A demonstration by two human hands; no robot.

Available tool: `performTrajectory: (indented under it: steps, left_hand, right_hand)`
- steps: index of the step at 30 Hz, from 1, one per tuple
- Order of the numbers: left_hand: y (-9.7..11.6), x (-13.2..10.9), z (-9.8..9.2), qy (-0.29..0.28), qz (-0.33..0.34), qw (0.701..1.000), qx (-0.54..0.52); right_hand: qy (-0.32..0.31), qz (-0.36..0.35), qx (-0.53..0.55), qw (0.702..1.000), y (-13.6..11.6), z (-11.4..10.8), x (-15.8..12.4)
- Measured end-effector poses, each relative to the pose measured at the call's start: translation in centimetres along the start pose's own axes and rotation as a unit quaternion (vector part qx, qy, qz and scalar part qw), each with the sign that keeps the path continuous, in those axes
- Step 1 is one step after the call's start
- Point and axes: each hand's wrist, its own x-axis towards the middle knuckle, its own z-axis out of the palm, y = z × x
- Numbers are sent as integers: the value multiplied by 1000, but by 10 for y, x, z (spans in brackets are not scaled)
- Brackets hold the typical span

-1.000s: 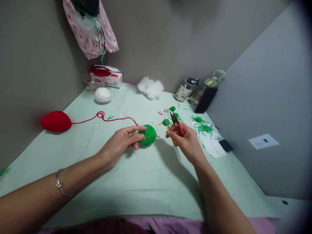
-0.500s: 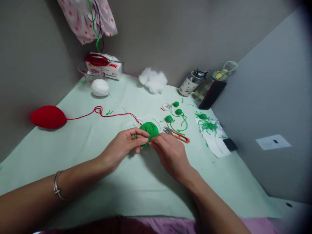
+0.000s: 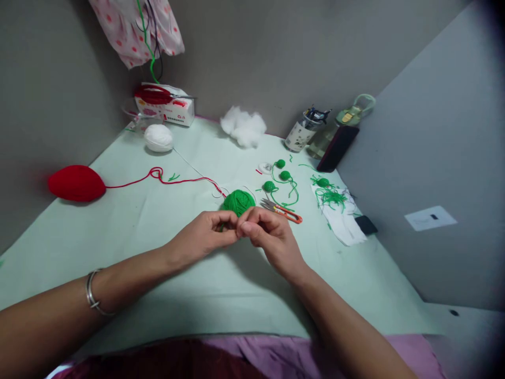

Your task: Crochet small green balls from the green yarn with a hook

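In the head view my left hand (image 3: 209, 231) is closed in a pinch, with a bit of green yarn (image 3: 221, 227) showing between its fingers. My right hand (image 3: 272, 239) meets it fingertip to fingertip, thumb and forefinger pressed together; what lies in that pinch is too small and hidden to make out. Just beyond both hands sits a green yarn ball (image 3: 239, 201), its near side partly covered by the fingers. Orange-handled thread snips (image 3: 282, 210) lie to the right of the ball, blades pointing left.
Left are a red yarn ball (image 3: 77, 183) and a white yarn ball (image 3: 158, 138), their strands running to the middle. White stuffing (image 3: 243, 126), small green crocheted balls (image 3: 269, 187), a pen cup (image 3: 303, 131), a phone (image 3: 338, 149), and green scraps on white paper (image 3: 343, 223) lie farther off.
My hands have come off the front of the green ball slightly towards me, leaving more of it visible. The right hand has turned so that its thumb shows. The view has shifted slightly.
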Motion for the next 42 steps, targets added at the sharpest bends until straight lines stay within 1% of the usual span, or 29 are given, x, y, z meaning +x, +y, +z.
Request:
performTrajectory:
  steps: [2,4,6,8,10,11,15,17,19,20,21,22,23,24,25,26,27,28,29,30,31,34,39,42]
  left_hand:
    - [1,-3,2,-1,27,999,28]
    - [-1,-5,4,11,59,994,87]
    - [-4,-6,7,37,84,985,146]
    - [-8,-6,8,57,99,977,179]
    - [-12,-5,9,60,109,973,195]
    - [-14,-4,9,58,112,971,201]
    - [-18,-4,7,42,110,970,212]
    - [-18,-4,5,41,103,970,216]
    - [-17,-4,1,27,70,980,184]
    - [-16,-4,-2,20,44,989,141]
    - [-14,-3,-5,11,12,997,81]
    - [-12,-3,-8,17,-13,1000,7]
    - [-10,-2,-11,27,-29,998,-58]
    - [-9,-2,-14,37,-40,992,-112]
    - [-7,-2,-16,48,-43,987,-148]
    - [-5,-2,-17,53,-45,983,-172]
    - [-4,-2,-18,54,-47,980,-187]
    - [-3,-3,-18,54,-48,978,-196]
    - [-2,-4,-18,53,-47,978,-199]
    - [-2,-5,-17,52,-45,978,-199]
    - [-1,-6,-16,52,-42,978,-198]
    - [0,-7,-14,61,-28,977,-201]
    - [1,-7,-14,69,-15,974,-214]
    - [0,-9,-14,64,-13,974,-219]
  right_hand:
    - [-24,43,55,997,2,3,-1]
    - [-43,57,33,997,0,5,-2]
    - [-51,32,-43,997,-4,9,-4]
    - [-57,-14,-122,991,-6,12,-6]
    - [-67,-49,-171,982,-6,14,-8]
    - [-73,-55,-187,978,-5,16,-10]
    - [-86,-38,-222,970,1,18,-13]
    - [-93,-15,-210,973,1,13,-11]
    - [-95,12,-177,979,-1,0,-6]
    - [-87,23,-163,982,-3,-10,-2]
    - [-67,21,-164,984,-5,-22,1]
    - [-19,14,-185,982,-6,-36,4]
    - [39,-2,-234,971,-7,-50,6]
    - [95,-13,-308,946,-7,-63,8]
    - [123,-2,-407,905,-6,-75,9]
    - [117,29,-506,854,-4,-85,10]
    - [89,67,-578,808,-2,-93,9]
    - [55,98,-628,770,0,-98,9]
    - [25,122,-657,744,3,-100,9]
    - [2,135,-669,731,5,-101,9]
    - [-9,139,-672,727,6,-101,8]
    - [-16,131,-665,735,5,-98,8]
    - [-20,120,-630,767,1,-102,6]
    - [-11,118,-619,776,-1,-110,5]
